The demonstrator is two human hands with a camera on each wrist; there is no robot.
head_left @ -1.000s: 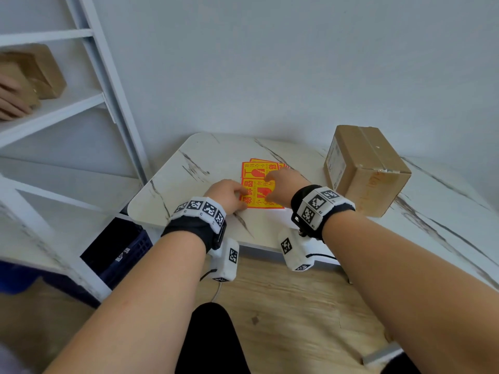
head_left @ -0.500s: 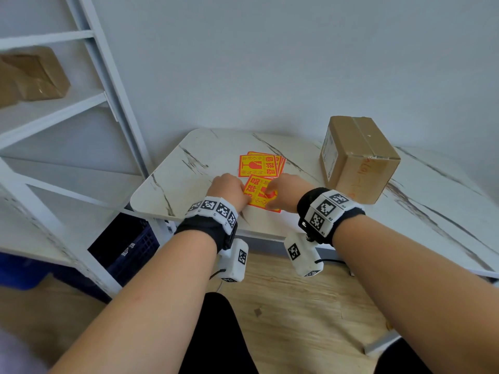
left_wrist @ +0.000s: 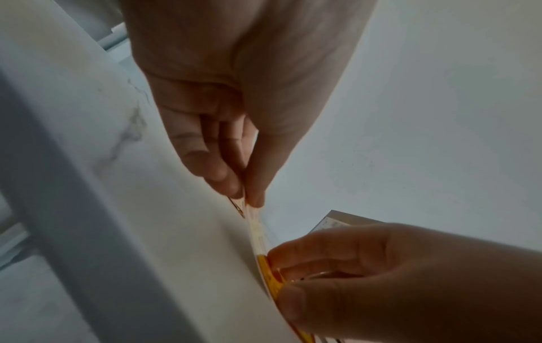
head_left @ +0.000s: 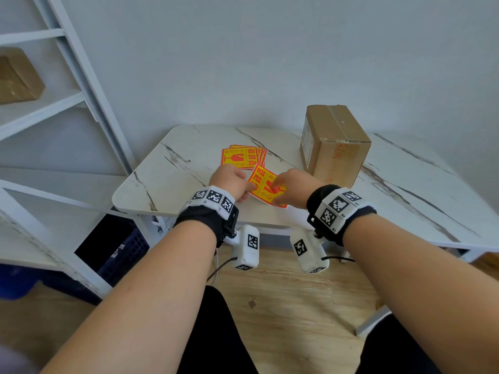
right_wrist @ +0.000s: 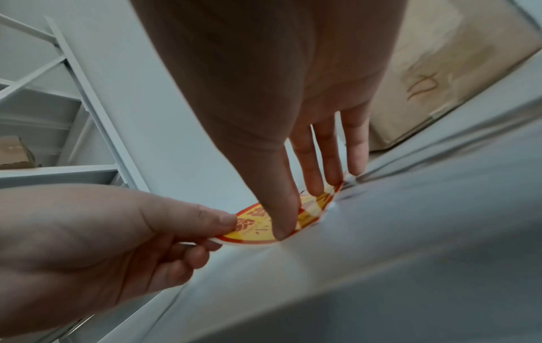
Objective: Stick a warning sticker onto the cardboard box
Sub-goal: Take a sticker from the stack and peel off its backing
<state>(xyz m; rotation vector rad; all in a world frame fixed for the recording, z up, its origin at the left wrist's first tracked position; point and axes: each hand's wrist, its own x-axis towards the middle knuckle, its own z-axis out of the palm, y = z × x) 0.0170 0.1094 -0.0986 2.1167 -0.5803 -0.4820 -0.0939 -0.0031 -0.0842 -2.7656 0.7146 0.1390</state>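
Note:
A yellow-and-red warning sticker [head_left: 266, 184] is tilted just above the marble table [head_left: 189, 147], near its front edge. My left hand [head_left: 249, 188] pinches its left edge between thumb and fingers [left_wrist: 231, 183]. My right hand [head_left: 275, 195] pinches its right side, thumb [right_wrist: 281, 222] at the near edge and the other fingers reaching over the face. The sticker [right_wrist: 258, 226] bows between the two hands. The taped brown cardboard box [head_left: 333, 147] stands upright on the table behind and to the right of my right hand, apart from both hands.
A small stack of the same stickers [head_left: 241, 156] lies on the table just beyond my hands. A white metal shelf [head_left: 54, 109] stands at the left with another brown box [head_left: 19, 76] on it. A dark blue crate [head_left: 118, 247] sits under the table's left corner.
One sticker has come off the stack toward the table's front edge and turned at an angle, both hands moving with it. A hand at the shelf is gone.

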